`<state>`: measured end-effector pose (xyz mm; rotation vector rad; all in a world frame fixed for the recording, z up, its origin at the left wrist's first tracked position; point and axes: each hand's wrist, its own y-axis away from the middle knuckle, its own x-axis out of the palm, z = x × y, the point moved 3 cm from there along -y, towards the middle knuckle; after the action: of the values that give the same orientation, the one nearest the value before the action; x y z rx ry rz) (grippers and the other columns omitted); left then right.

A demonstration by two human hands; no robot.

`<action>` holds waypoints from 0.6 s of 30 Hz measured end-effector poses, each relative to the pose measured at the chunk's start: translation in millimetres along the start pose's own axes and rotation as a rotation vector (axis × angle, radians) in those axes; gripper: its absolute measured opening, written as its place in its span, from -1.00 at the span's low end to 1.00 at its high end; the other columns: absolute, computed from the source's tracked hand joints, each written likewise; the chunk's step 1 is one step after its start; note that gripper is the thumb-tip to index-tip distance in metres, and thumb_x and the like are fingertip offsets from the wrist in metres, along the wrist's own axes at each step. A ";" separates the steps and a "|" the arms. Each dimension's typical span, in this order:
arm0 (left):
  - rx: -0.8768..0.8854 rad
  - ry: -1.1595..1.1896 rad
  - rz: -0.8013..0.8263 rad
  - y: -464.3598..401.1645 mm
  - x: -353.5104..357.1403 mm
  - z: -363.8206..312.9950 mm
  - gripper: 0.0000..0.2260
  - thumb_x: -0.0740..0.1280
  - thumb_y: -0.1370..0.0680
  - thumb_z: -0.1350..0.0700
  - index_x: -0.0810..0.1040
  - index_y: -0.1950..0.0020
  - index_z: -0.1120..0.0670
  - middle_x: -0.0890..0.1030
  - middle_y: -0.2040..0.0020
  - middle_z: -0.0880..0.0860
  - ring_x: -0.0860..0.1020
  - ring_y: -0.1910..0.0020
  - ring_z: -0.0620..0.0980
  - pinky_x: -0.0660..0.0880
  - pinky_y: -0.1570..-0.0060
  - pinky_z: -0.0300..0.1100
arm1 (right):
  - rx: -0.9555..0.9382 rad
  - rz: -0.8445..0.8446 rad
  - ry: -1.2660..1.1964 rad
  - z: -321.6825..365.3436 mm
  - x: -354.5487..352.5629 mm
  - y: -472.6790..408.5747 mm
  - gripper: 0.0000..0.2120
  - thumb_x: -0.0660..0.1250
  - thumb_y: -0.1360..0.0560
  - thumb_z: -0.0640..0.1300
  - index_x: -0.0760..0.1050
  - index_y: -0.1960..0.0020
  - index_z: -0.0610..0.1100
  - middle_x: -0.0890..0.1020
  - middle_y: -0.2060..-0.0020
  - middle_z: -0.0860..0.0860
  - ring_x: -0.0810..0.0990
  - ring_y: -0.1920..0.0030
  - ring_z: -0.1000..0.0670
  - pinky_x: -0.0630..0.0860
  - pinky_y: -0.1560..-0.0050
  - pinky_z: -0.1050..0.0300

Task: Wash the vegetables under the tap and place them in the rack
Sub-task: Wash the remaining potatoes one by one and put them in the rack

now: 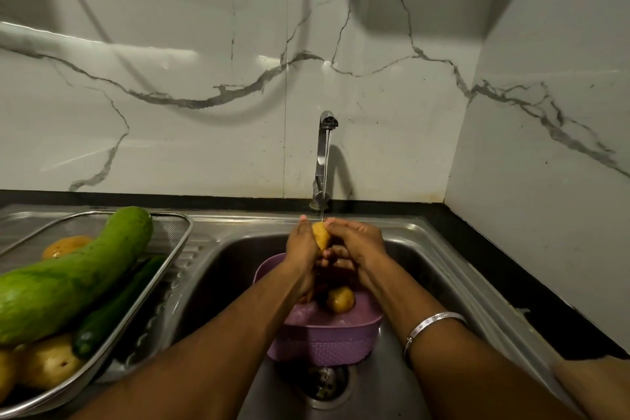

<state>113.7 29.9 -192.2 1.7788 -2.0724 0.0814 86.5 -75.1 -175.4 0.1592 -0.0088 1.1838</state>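
No text, label or number can be read — the silver metal bangle [433,326] bears engraving too small to read.

A steel sink unit forms the surface [211,242], edged by a black counter [511,283] on the right and far sides. On its ribbed drainboard at the left sits a wire rack [177,239] holding vegetables. The basin [419,269] lies to the right of it, with a purple basket [324,344] standing in it just beyond the drain [320,385]. A tap [322,160] rises from the far rim.
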 end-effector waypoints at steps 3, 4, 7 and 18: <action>0.039 -0.068 0.011 7.8 4.5 0.7 -0.58 0.05 -0.72 -0.16 0.39 -0.42 0.07 0.53 0.32 0.14 0.42 0.53 -0.07 0.37 0.58 -0.29 | -0.054 -0.139 0.007 -1.6 -2.3 -3.4 -0.85 0.54 -0.48 -0.08 0.69 0.06 -0.17 0.72 0.24 -0.27 0.61 0.38 -0.13 0.69 0.26 -0.07; 0.038 -0.067 0.019 9.5 6.7 0.8 -0.60 0.05 -0.72 -0.15 0.40 -0.42 0.05 0.55 0.31 0.15 0.45 0.50 -0.06 0.41 0.53 -0.27 | -0.071 -0.167 0.004 -1.8 -3.0 -4.5 -0.83 0.54 -0.48 -0.07 0.69 0.08 -0.18 0.71 0.27 -0.27 0.59 0.43 -0.11 0.65 0.38 0.03; -0.062 0.013 0.111 13.8 12.5 -0.6 -0.61 0.11 -0.71 -0.12 0.55 -0.19 0.16 0.62 0.26 0.18 0.55 0.36 0.02 0.53 0.27 -0.13 | -0.122 -0.224 0.009 -2.4 -3.2 -7.1 -0.84 0.53 -0.50 -0.07 0.68 0.11 -0.18 0.65 0.42 -0.17 0.48 0.58 -0.02 0.47 0.53 0.19; 0.138 0.041 0.047 10.8 13.8 -1.7 -0.82 0.22 -0.69 0.10 0.57 -0.22 0.08 0.65 -0.08 0.19 0.65 -0.04 0.10 0.62 0.06 -0.07 | 0.026 -0.085 0.329 -14.2 9.6 -10.4 -0.54 0.14 -0.65 0.25 0.58 -0.18 -0.09 0.68 -0.05 -0.12 0.66 -0.03 -0.11 0.62 -0.17 -0.13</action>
<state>102.4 19.5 -183.6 1.7916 -2.1252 0.2779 98.6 -68.3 -189.8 -0.0140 0.2997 1.1143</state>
